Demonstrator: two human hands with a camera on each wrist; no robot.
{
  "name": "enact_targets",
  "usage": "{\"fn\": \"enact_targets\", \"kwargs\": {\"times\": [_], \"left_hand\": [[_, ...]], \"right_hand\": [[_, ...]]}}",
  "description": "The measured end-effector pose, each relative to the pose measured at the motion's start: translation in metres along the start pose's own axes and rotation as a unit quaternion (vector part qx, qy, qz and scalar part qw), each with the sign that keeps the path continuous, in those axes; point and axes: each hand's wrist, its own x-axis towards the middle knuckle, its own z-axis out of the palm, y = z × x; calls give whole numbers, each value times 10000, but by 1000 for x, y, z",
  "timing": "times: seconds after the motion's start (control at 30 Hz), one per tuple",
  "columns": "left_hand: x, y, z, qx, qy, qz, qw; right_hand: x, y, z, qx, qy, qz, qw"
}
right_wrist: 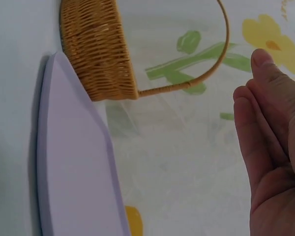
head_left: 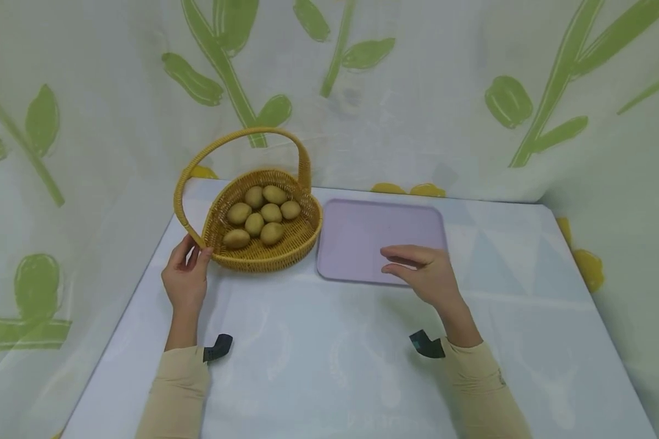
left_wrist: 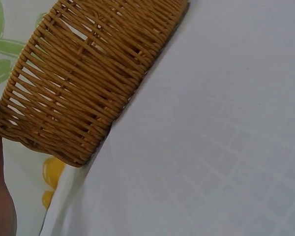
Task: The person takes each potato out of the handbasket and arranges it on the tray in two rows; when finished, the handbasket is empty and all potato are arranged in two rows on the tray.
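Pinching the wicker basket [head_left: 263,264] at its handle's foot, the left hand [head_left: 187,279] is mostly cut off in its wrist view. The basket stands near the worktop's [head_left: 318,366] back left corner; its wall hides the brown ovals [head_left: 254,224] from both wrist views. The right hand [head_left: 425,274], thumb and fingers narrowly parted, covers the lilac tray's [head_left: 357,238] front right corner.

The sleeves [head_left: 174,387] are beige, each with a dark, bent attachment [head_left: 218,348].

Produce [head_left: 254,225] in basket [head_left: 269,264], tray [head_left: 362,238] at its right, both on table [head_left: 307,347]
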Motion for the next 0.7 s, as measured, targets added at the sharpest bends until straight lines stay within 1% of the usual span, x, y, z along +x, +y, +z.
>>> {"fn": "enact_targets", "kwargs": {"times": [0.17, 0.33, 0.5, 0.7], "left_hand": [[-1, 0, 0, 79, -65, 61, 9999], [-2, -1, -2, 174, 1, 89, 9998], [-2, -1, -4, 296, 17, 130, 9995], [-1, -1, -2, 218, -41, 108, 9997]], "right_hand": [[20, -4, 14, 299, -88, -275, 9991], [40, -8, 28, 391, -374, -509, 9972], [60, -10, 41, 558, -684, -394, 9953], [79, -14, 54, 741, -898, -206, 9930]]}}
